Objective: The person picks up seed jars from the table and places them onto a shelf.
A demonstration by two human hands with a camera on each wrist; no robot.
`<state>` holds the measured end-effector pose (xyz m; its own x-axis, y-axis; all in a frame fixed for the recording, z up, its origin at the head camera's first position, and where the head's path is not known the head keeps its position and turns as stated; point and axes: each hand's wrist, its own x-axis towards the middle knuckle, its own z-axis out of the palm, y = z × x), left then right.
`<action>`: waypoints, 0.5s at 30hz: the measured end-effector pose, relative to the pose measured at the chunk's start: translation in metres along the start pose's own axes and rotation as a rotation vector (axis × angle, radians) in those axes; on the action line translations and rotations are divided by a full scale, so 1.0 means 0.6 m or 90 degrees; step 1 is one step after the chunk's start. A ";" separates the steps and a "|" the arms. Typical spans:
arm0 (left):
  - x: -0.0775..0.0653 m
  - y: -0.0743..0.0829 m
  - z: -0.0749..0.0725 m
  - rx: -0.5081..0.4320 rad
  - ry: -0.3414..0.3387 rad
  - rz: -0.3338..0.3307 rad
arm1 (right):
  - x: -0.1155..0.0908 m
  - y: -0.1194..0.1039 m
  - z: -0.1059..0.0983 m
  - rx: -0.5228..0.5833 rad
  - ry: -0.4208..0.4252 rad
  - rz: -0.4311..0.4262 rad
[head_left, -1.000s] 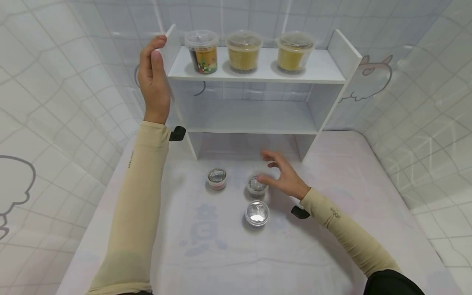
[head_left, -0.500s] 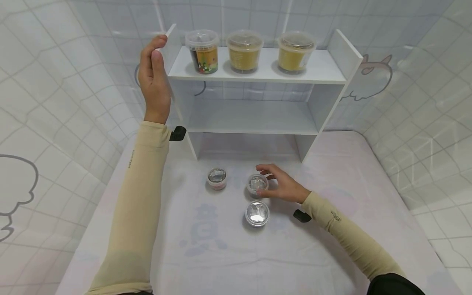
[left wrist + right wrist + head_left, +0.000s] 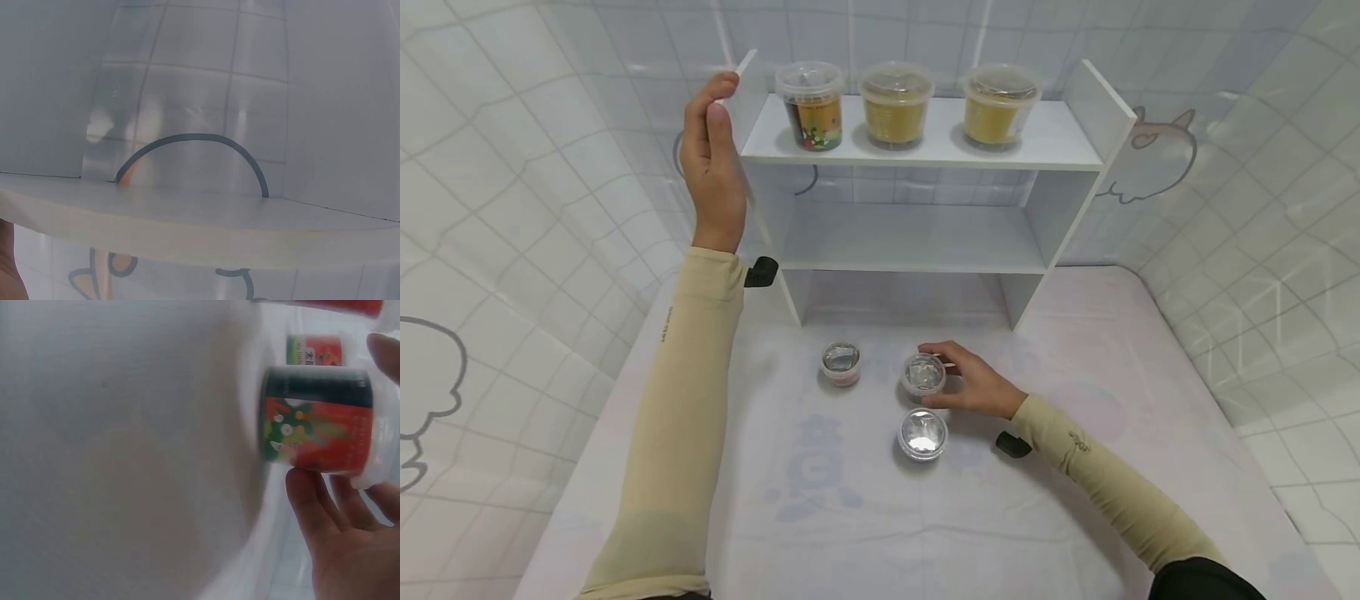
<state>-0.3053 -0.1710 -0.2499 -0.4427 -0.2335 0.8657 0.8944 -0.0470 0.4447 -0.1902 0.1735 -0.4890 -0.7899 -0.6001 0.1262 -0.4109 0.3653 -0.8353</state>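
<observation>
My left hand (image 3: 715, 162) holds the upper edge of the left side panel of a white three-tier shelf (image 3: 917, 237). On the table, my right hand (image 3: 977, 383) has its thumb and fingers around a small clear-lidded plastic cup (image 3: 923, 373). In the right wrist view this cup (image 3: 319, 422) shows a red label with flowers and a dark band, with fingertips (image 3: 303, 481) against its side. A second cup with a shiny silver top (image 3: 922, 434) stands just in front of it. Another lidded cup (image 3: 841, 364) stands to the left.
Three larger lidded tubs stand on the top shelf: an orange-labelled one (image 3: 812, 108) at left and two yellow ones, in the middle (image 3: 895, 108) and at right (image 3: 997, 108). White tile-patterned sheeting (image 3: 1262, 250) surrounds the cloth-covered table (image 3: 820, 550).
My right hand has come down and toward me, and its thumb and fingers now close around the rear right cup. My left hand stays on the shelf panel.
</observation>
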 end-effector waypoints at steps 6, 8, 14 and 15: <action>0.001 -0.001 -0.001 -0.005 0.000 -0.001 | -0.001 0.005 0.005 0.025 0.005 0.025; 0.001 0.000 -0.001 -0.004 0.001 -0.001 | -0.001 0.005 0.006 0.030 0.008 0.034; 0.001 0.000 -0.001 0.000 0.002 -0.001 | 0.000 0.006 0.006 0.040 0.010 0.036; 0.001 0.000 -0.001 0.001 0.001 -0.001 | 0.000 0.006 0.006 0.041 0.011 0.035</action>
<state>-0.3058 -0.1718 -0.2496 -0.4444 -0.2342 0.8646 0.8934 -0.0457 0.4469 -0.1899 0.1724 -0.4942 -0.8182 -0.5682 0.0879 -0.3369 0.3499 -0.8741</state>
